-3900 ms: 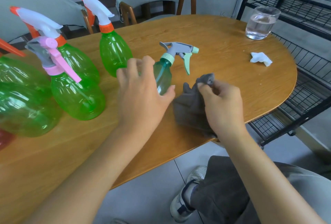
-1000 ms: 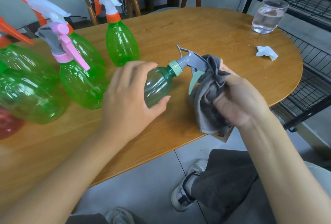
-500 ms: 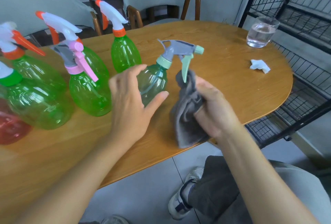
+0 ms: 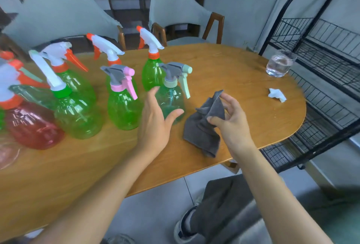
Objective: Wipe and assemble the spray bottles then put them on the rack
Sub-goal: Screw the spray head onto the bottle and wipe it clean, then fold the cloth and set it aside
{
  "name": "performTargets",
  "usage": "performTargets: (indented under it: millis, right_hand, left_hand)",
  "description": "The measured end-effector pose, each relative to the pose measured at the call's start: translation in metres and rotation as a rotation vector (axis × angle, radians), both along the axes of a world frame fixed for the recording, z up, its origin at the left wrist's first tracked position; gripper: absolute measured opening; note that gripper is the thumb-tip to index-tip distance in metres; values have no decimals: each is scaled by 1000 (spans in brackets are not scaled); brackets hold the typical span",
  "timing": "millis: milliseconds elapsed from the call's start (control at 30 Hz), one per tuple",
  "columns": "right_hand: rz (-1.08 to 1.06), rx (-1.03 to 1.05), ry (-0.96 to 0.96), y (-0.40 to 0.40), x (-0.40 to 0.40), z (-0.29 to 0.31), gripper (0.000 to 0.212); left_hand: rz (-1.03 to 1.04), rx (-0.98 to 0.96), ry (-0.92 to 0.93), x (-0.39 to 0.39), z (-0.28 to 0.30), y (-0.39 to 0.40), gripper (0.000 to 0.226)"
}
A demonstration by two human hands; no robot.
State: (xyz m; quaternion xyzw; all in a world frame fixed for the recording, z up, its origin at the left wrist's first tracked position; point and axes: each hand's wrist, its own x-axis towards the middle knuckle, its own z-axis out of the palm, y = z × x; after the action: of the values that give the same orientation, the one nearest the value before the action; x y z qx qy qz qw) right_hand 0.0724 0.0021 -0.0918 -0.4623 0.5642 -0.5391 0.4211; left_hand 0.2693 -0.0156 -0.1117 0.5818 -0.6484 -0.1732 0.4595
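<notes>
A teal spray bottle [image 4: 172,100] with a grey and mint trigger head stands upright on the wooden table [image 4: 243,80]. My left hand [image 4: 156,125] is at its left side, fingers nearly straight and thumb touching the front of the bottle. My right hand [image 4: 232,125] pinches a grey cloth [image 4: 202,128] between thumb and fingers just right of the bottle. The cloth's lower end hangs down to the table. The black wire rack [image 4: 321,72] stands at the right beyond the table's end.
Several green spray bottles [image 4: 124,109] and a red one [image 4: 33,126] stand in a group at the left. A glass of water [image 4: 280,64] and a crumpled white tissue [image 4: 277,94] lie near the table's right end. Grey chairs [image 4: 175,10] stand behind.
The teal bottle went from tilted in my left hand to upright on the table. My left hand's hold has loosened. The cloth has come off the trigger head and moved right.
</notes>
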Motion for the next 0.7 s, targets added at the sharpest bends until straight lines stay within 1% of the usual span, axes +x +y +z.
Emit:
performTargets:
  millis: [100,167,267,333,367,433,467,533,567,633,700]
  right_hand:
    - [50,-9,130,3,-3,1,78]
    - [63,-1,192,6,-6,1,82]
    - [29,28,245,10,-8,1,82]
    - [6,50,293,14,-7,2,80]
    - [-11,52,332,16,-6,3,77]
    - [-45,43,421,18,-6,6,63]
    - [-58,32,447,20,-6,9,51]
    - [-61,7,439,22,-10,17,26]
    - [-44,-3,412,24,-13,22,20]
    - [7,-17,341,27,-18,37,21]
    - [73,-25,272,31,-27,49,16]
  left_hand:
    - [-18,45,-7,-3,3,12,96]
    - [-3,51,-33,-4,1,24,96]
    - [64,9,-51,-5,-2,47,86]
    - [99,-45,-100,-7,-3,63,73]
    - [82,-71,-123,-8,-2,70,65]
    - [-9,-106,-143,-10,-2,80,49]
    - [-60,-102,-146,-11,-1,83,41]
    - [-148,-67,-133,-13,4,81,28]
    - [-181,-51,-121,-14,8,79,23]
    - [-221,-55,-112,-20,20,71,16]
    - [-250,-84,-116,-28,32,63,19]
